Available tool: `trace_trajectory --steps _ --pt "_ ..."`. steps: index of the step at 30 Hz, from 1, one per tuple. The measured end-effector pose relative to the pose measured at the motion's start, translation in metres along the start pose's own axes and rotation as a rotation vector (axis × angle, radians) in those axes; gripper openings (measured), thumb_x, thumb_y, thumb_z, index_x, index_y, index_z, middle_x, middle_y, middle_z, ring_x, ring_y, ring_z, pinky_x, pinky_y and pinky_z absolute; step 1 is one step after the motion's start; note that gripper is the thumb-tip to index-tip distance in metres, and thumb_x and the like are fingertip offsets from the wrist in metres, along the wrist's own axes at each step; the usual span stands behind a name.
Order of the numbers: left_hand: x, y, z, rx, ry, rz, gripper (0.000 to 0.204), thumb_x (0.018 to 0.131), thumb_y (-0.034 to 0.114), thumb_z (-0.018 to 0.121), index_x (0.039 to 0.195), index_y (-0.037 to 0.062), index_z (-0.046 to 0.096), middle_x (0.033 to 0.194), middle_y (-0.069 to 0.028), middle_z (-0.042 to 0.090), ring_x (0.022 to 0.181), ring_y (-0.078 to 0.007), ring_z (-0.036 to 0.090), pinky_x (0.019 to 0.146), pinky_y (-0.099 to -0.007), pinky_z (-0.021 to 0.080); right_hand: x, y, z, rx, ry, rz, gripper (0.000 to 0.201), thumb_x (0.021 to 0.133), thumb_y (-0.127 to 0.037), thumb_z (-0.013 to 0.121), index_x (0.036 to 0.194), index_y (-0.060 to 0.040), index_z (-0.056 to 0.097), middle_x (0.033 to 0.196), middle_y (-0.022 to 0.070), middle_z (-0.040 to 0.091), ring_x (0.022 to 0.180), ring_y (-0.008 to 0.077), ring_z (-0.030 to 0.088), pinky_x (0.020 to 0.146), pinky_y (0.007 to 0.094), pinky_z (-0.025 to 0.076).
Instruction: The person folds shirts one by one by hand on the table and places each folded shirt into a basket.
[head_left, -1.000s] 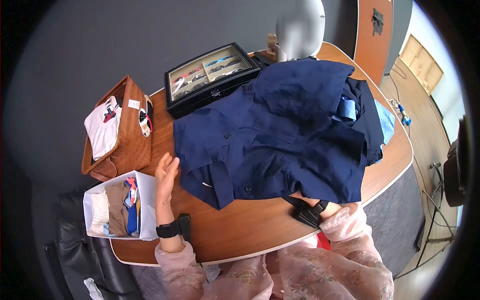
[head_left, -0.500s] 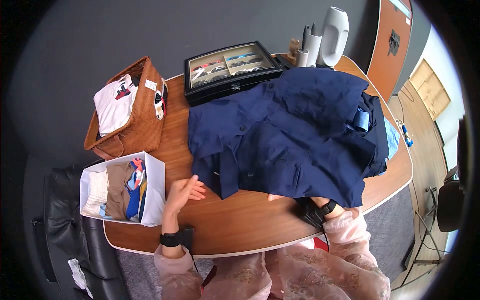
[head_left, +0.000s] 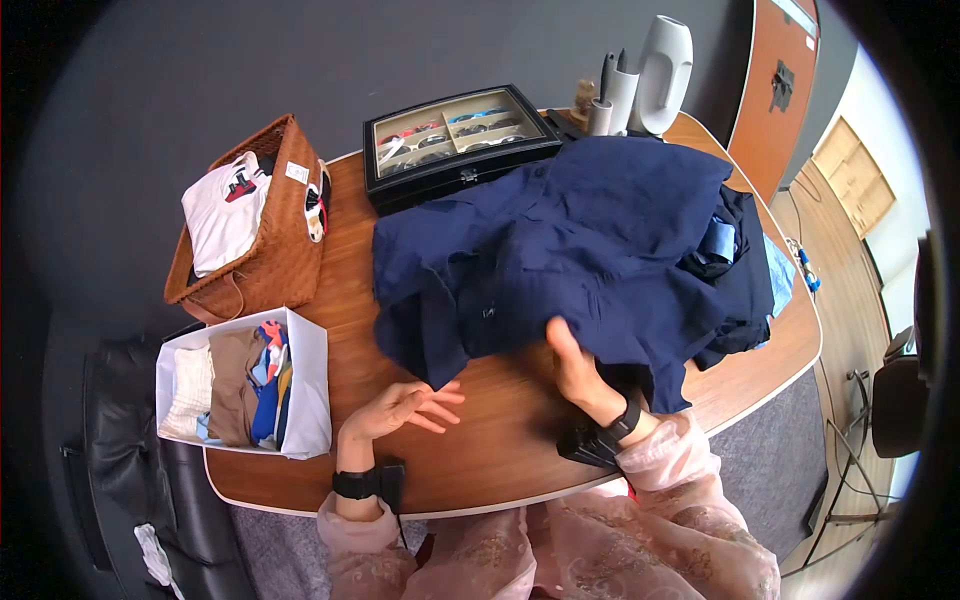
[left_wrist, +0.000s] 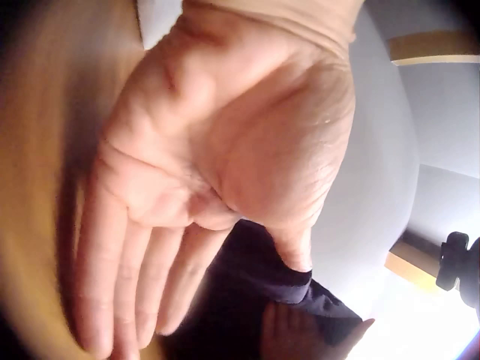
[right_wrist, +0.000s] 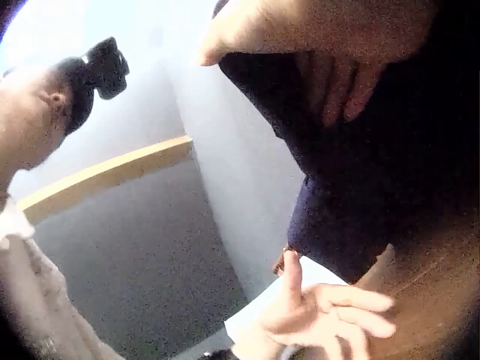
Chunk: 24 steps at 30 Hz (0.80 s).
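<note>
A navy blue shirt-like garment [head_left: 590, 250] with buttons lies spread and wrinkled across the table, its near edge bunched up. My right hand [head_left: 583, 380] is at that near edge, thumb up against the cloth. In the right wrist view the right fingers [right_wrist: 341, 94] extend straight against the dark fabric. Near the garment's left corner is my left hand [head_left: 395, 410], palm turned inward, fingers extended and holding nothing. Its open palm [left_wrist: 225, 142] fills much of the left wrist view, with the cloth beyond it.
On the left stand a woven basket [head_left: 265, 270] with a white shirt [head_left: 225, 225] and a white box [head_left: 310, 385] of folded clothes. Behind the garment sits a black glasses case [head_left: 470, 178]. A white vase [head_left: 662, 75] stands at the back, and more clothes [head_left: 745, 250] lie at right.
My left hand has come down and right, away from the garment's left side. My right hand, earlier mostly under the near edge, now shows at it; that edge has shifted and bunched upward.
</note>
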<state>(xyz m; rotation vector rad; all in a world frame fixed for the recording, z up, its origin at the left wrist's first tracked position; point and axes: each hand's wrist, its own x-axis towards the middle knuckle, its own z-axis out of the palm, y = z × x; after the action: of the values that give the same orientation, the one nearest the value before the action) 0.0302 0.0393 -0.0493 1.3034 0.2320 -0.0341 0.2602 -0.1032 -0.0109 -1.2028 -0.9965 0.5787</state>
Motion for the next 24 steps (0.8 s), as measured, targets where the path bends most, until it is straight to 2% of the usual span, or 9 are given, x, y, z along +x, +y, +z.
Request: trace_trajectory --steps 3,4,6,8,12,13,16,22,24 --pt "0.005 -0.002 0.003 0.054 -0.021 0.072 0.075 0.089 0.055 0.038 0.131 -0.0066 0.035 0.133 -0.0223 0.04 0.109 -0.0355 0.054 0.087 -0.0459 0.048 0.015 -0.033 0.013 -0.167 0.058 0.113 0.036 0.094 -0.026 0.049 0.117 0.0018 0.053 0.106 0.0101 0.059 0.098 0.0191 0.055 0.087 0.0303 0.042" --pt "0.006 -0.002 0.003 0.08 -0.034 0.101 0.076 0.088 0.058 0.037 0.13 -0.0052 0.037 0.135 -0.0223 0.036 0.111 -0.0364 0.052 0.088 -0.0473 0.047 0.009 -0.009 0.01 -0.52 -0.018 -0.352 0.036 0.095 -0.024 0.046 0.119 0.0018 0.051 0.109 0.0101 0.057 0.098 0.0186 0.055 0.088 0.0287 0.043" --pt "0.005 -0.007 -0.003 0.037 -0.061 0.161 0.08 0.086 0.06 0.038 0.132 -0.0053 0.034 0.134 -0.0209 0.039 0.112 -0.0343 0.052 0.091 -0.0428 0.046 -0.001 -0.005 0.023 -0.976 -0.666 -0.017 0.033 0.097 -0.02 0.039 0.123 -0.001 0.047 0.114 0.0108 0.055 0.1 0.0188 0.054 0.09 0.0291 0.043" --pt "0.005 -0.004 0.0 -0.01 -0.089 0.22 0.084 0.085 0.062 0.039 0.134 -0.0053 0.032 0.133 -0.0194 0.042 0.114 -0.0323 0.051 0.093 -0.0382 0.044 -0.012 -0.01 0.014 -0.936 -0.725 0.003 0.034 0.097 -0.021 0.039 0.124 -0.0014 0.047 0.114 0.0107 0.055 0.101 0.0189 0.054 0.09 0.0293 0.043" --pt "-0.009 0.035 0.038 -0.269 0.986 0.38 0.051 0.086 0.02 0.062 0.127 -0.0029 0.042 0.12 -0.012 0.054 0.107 -0.0254 0.055 0.089 -0.0336 0.046 -0.022 -0.024 0.024 -0.726 -1.006 0.069 0.036 0.096 -0.022 0.038 0.126 -0.0028 0.045 0.117 0.0101 0.054 0.104 0.0191 0.053 0.091 0.0301 0.043" --pt "-0.012 0.024 0.019 -0.327 1.156 0.286 0.041 0.078 -0.002 0.062 0.118 -0.0043 0.05 0.112 -0.0097 0.057 0.101 -0.0225 0.057 0.086 -0.0331 0.047 -0.024 -0.027 0.027 -0.664 -1.077 0.084 0.037 0.096 -0.022 0.038 0.127 -0.0031 0.044 0.118 0.0099 0.054 0.105 0.0191 0.053 0.091 0.0303 0.043" --pt "-0.02 0.046 0.027 -0.493 1.129 0.385 0.034 0.078 -0.001 0.063 0.111 -0.0051 0.055 0.109 -0.0095 0.058 0.098 -0.0204 0.058 0.085 -0.0302 0.047 -0.028 -0.037 0.026 -0.484 -1.292 0.119 0.039 0.095 -0.023 0.038 0.129 -0.0042 0.043 0.12 0.0095 0.053 0.107 0.0193 0.053 0.092 0.031 0.043" --pt "-0.04 0.096 0.048 -0.181 1.454 0.448 0.033 0.083 0.017 0.063 0.104 -0.008 0.059 0.102 -0.0104 0.06 0.091 -0.0159 0.057 0.082 -0.0269 0.045 -0.033 -0.061 0.024 -0.117 -1.693 0.204 0.043 0.094 -0.026 0.036 0.132 -0.0062 0.04 0.124 0.0086 0.051 0.112 0.0196 0.052 0.093 0.0322 0.042" --pt "-0.053 0.097 0.041 0.134 1.489 0.547 0.032 0.084 0.015 0.063 0.104 -0.0089 0.059 0.102 -0.0103 0.06 0.089 -0.0157 0.057 0.081 -0.0258 0.044 -0.026 -0.066 0.006 -0.31 -1.39 -0.273 0.023 0.09 -0.028 0.052 0.093 -0.0074 0.061 0.081 0.01 0.063 0.071 0.0223 0.06 0.06 0.034 0.048"
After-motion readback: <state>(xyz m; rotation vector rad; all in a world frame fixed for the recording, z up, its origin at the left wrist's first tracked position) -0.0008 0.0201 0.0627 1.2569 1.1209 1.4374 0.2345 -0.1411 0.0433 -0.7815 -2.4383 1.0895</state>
